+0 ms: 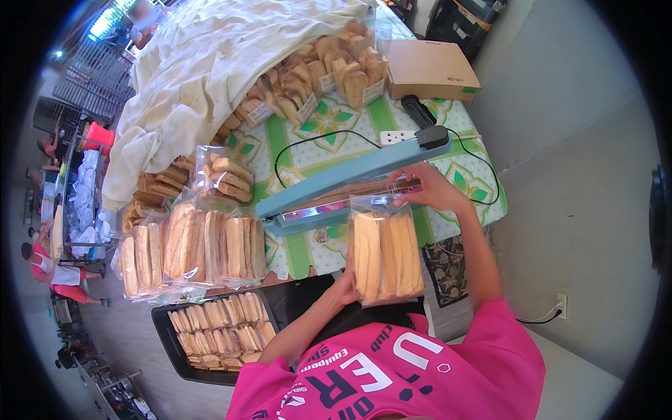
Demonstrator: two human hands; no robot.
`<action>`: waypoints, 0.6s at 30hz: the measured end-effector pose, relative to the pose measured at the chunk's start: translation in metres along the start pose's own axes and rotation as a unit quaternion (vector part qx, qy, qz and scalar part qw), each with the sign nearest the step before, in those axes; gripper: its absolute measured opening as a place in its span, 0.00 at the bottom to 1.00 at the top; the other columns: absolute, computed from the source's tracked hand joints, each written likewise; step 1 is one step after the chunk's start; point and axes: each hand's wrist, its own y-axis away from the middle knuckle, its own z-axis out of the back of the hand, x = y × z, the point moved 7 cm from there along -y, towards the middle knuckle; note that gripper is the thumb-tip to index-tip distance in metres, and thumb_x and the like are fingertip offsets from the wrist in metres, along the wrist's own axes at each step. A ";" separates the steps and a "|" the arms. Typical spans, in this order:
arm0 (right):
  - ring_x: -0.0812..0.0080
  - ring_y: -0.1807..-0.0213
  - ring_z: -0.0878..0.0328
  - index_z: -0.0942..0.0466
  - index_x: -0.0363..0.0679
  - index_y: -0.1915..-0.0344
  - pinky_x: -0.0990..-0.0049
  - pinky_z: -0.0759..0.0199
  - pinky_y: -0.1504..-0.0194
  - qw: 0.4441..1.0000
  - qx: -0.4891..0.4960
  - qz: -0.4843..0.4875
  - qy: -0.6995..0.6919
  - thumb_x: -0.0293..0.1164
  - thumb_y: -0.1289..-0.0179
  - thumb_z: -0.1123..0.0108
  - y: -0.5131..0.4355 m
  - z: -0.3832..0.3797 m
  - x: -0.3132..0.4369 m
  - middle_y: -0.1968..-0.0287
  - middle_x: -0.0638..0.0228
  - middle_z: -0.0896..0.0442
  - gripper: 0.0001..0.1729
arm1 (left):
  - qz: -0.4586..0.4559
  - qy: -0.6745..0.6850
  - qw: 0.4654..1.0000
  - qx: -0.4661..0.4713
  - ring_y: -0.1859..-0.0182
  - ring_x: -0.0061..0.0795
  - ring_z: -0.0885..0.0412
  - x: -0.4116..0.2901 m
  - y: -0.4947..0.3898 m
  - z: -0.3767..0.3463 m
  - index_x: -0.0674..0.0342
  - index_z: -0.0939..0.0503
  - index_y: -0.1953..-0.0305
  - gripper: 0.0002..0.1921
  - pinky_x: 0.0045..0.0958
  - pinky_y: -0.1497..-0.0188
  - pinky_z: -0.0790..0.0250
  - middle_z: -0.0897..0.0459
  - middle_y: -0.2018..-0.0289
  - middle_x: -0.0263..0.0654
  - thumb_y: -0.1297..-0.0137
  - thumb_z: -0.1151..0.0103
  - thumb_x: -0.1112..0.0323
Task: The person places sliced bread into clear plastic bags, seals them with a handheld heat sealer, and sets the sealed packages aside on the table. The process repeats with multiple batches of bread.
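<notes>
A clear plastic bag of sliced bread pieces (387, 257) is held upright at the near edge of the table. My left hand (346, 283) grips its lower left side, the fingers partly hidden behind it. My right hand (428, 186) is at the bag's top right corner, fingers bent by the sealer's jaw; the bag partly hides what they pinch. The bag's top edge lies near the lower bar of a light-blue impulse sealer (357, 168), whose arm is raised. Several filled bags (191, 247) stand to the left, and another bag of bread (228, 176) lies behind them.
A cream cloth (210, 58) covers part of the table beside more labelled bread bags (315, 73). A cardboard box (430, 68), a power strip (397, 137) and cords lie at the back right. A black crate (176, 346) of bread stands below left. Several people are in the background.
</notes>
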 end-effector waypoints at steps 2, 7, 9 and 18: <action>0.74 0.57 0.25 0.21 0.39 0.55 0.73 0.29 0.51 0.999 -0.006 -0.003 -0.043 0.38 0.51 0.23 0.013 -0.003 0.013 0.59 0.68 0.22 0.26 | 0.032 -0.017 0.999 -0.015 0.30 0.39 0.37 0.005 0.009 0.015 0.53 0.45 0.27 0.49 0.46 0.29 0.43 0.38 0.30 0.39 0.41 0.64 0.22; 0.76 0.58 0.24 0.20 0.38 0.57 0.77 0.31 0.50 0.990 0.020 -0.003 -0.141 0.35 0.45 0.28 0.025 -0.012 0.054 0.60 0.70 0.19 0.18 | 0.036 -0.142 0.986 0.081 0.32 0.36 0.35 0.004 0.028 0.029 0.57 0.45 0.28 0.49 0.39 0.30 0.41 0.36 0.31 0.41 0.40 0.58 0.25; 0.77 0.59 0.24 0.19 0.37 0.59 0.77 0.31 0.53 0.984 0.047 -0.006 -0.172 0.34 0.44 0.29 0.025 -0.020 0.073 0.61 0.70 0.18 0.16 | 0.022 -0.165 0.979 0.117 0.32 0.34 0.34 0.000 0.031 0.029 0.59 0.45 0.28 0.50 0.38 0.31 0.40 0.35 0.32 0.41 0.41 0.54 0.26; 0.69 0.68 0.27 0.18 0.38 0.68 0.71 0.34 0.65 0.986 0.045 0.143 -0.072 0.30 0.43 0.31 0.032 -0.060 0.157 0.70 0.66 0.23 0.08 | -0.188 -0.319 0.917 0.150 0.29 0.34 0.41 -0.090 0.073 0.013 0.65 0.46 0.29 0.60 0.36 0.28 0.50 0.38 0.31 0.41 0.51 0.46 0.21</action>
